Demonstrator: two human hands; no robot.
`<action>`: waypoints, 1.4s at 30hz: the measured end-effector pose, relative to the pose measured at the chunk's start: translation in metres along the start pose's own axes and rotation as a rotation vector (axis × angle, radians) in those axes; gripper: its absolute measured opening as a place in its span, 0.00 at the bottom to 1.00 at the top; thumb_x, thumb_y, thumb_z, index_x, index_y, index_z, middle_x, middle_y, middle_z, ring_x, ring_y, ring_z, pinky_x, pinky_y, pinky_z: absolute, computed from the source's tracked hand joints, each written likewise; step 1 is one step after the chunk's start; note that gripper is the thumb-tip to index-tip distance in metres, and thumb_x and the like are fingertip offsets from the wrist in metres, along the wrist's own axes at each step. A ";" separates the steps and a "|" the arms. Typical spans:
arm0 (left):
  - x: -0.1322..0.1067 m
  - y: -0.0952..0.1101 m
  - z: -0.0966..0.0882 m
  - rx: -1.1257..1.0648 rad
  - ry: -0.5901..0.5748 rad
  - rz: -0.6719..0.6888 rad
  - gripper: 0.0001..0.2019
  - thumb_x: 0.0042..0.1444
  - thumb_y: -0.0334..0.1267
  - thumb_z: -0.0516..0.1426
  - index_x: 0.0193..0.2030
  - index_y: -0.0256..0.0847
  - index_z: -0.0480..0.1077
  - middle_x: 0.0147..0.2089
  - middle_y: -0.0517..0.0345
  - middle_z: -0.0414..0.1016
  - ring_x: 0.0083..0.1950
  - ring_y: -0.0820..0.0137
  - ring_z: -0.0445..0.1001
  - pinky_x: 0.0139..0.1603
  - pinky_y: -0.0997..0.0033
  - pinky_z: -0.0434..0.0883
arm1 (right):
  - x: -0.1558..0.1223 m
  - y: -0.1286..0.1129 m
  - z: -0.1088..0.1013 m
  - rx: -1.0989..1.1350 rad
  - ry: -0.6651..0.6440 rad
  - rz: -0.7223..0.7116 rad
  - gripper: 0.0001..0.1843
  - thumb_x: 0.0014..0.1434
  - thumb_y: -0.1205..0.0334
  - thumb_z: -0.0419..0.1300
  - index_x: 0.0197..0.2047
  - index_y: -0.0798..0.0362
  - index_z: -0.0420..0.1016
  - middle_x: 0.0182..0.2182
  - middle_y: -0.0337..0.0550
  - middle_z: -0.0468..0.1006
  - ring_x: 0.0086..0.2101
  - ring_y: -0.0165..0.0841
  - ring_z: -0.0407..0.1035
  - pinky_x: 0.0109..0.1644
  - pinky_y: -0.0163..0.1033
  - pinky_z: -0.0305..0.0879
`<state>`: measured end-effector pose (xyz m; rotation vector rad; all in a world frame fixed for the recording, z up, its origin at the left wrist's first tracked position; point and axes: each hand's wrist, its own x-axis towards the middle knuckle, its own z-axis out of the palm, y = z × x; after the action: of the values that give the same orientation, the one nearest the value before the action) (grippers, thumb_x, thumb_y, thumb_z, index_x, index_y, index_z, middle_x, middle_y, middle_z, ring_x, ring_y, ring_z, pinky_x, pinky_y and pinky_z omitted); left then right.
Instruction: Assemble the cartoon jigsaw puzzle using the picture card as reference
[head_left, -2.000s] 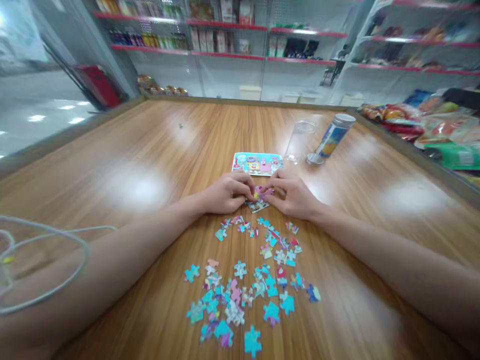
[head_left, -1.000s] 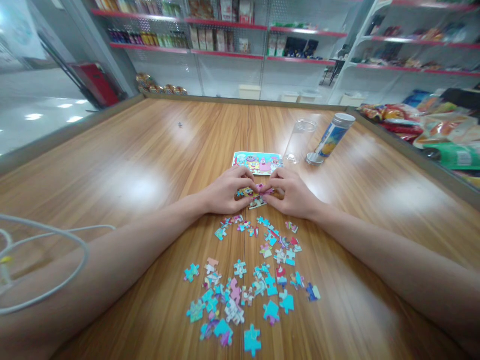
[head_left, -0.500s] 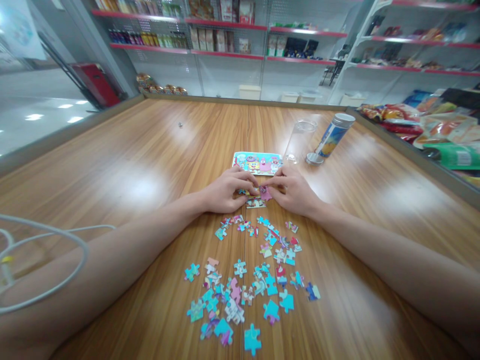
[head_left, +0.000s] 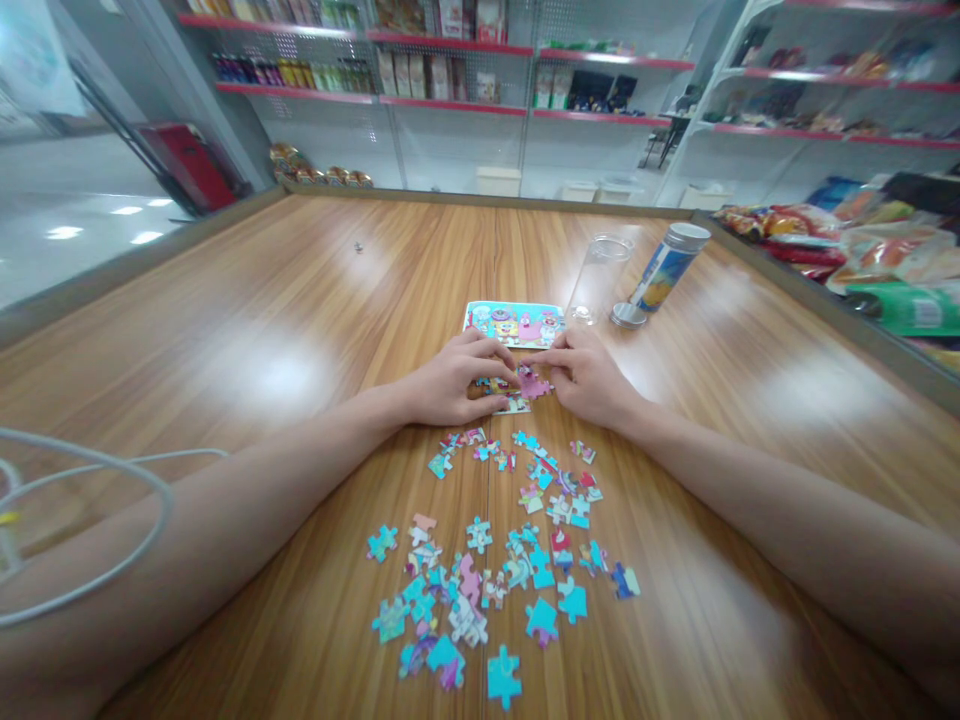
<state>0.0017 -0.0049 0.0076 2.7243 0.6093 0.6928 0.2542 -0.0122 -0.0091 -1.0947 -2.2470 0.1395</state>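
My left hand (head_left: 450,380) and my right hand (head_left: 585,378) meet over a small joined cluster of jigsaw pieces (head_left: 504,394) at the middle of the wooden table (head_left: 262,330). The left fingers are curled and press on the cluster. The right fingers pinch a pink puzzle piece (head_left: 533,382) against the cluster's right edge. Just beyond the hands lies a colourful cartoon reference picture (head_left: 514,322). Several loose pieces (head_left: 495,560), mostly turquoise and pink, are scattered on the table nearer to me.
A clear plastic tube (head_left: 600,275) and a printed tube with a silver cap (head_left: 667,265) stand at the back right, a round lid (head_left: 628,315) beside them. A white cable (head_left: 97,500) loops at the left. Snack packets (head_left: 862,250) lie along the right edge. Shop shelves (head_left: 450,70) stand behind.
Both hands have stayed at the cluster, with small finger shifts. The pink piece in my right fingers has been moved down against the cluster's right side.
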 end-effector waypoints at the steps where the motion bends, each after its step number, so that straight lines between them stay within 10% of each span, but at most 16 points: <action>1: 0.000 0.000 0.000 -0.001 -0.005 0.001 0.12 0.61 0.40 0.61 0.51 0.46 0.78 0.53 0.51 0.74 0.55 0.61 0.69 0.63 0.54 0.62 | 0.000 0.000 0.000 0.007 0.006 -0.002 0.24 0.58 0.76 0.56 0.49 0.43 0.84 0.36 0.46 0.71 0.40 0.40 0.66 0.48 0.48 0.66; 32: 0.000 0.002 -0.001 0.011 0.001 0.004 0.13 0.58 0.40 0.61 0.50 0.44 0.78 0.51 0.50 0.74 0.54 0.61 0.67 0.62 0.55 0.63 | 0.003 -0.006 -0.004 0.065 -0.033 -0.030 0.25 0.53 0.80 0.54 0.41 0.48 0.86 0.44 0.40 0.85 0.45 0.40 0.75 0.54 0.50 0.70; 42: -0.001 0.001 -0.001 0.014 0.008 0.018 0.13 0.59 0.42 0.61 0.49 0.44 0.78 0.52 0.50 0.74 0.54 0.61 0.68 0.62 0.55 0.63 | 0.003 -0.015 -0.012 0.116 0.100 -0.059 0.22 0.51 0.79 0.54 0.46 0.51 0.73 0.39 0.42 0.82 0.42 0.39 0.73 0.48 0.44 0.68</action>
<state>0.0010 -0.0059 0.0080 2.7443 0.5948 0.7069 0.2494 -0.0222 0.0073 -0.9521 -2.1517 0.1838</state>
